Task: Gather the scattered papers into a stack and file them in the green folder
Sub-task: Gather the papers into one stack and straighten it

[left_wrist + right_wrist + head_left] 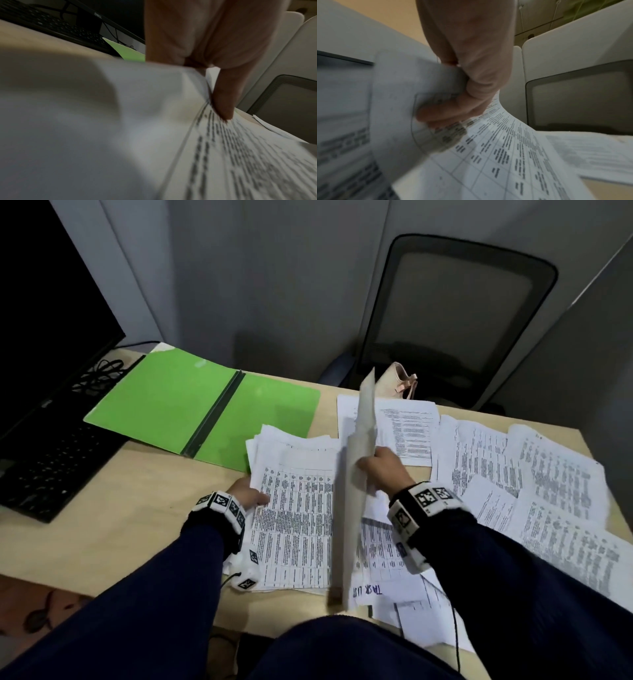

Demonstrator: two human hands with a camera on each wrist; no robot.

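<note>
Gathering is partly done. The left hand (247, 494) grips the printed white paper stack (294, 515); the right hand (383, 470) pinches a lifted sheet (356, 474). Loose printed sheets (534, 474) remain scattered rightward. The open green plastic folder (164, 402) lies unfilled beyond the stack.

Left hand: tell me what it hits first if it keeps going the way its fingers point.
The left hand points right, gripping the stack of papers; going on, it would probably meet the raised sheet in the right hand. Depth is uncertain.
</note>
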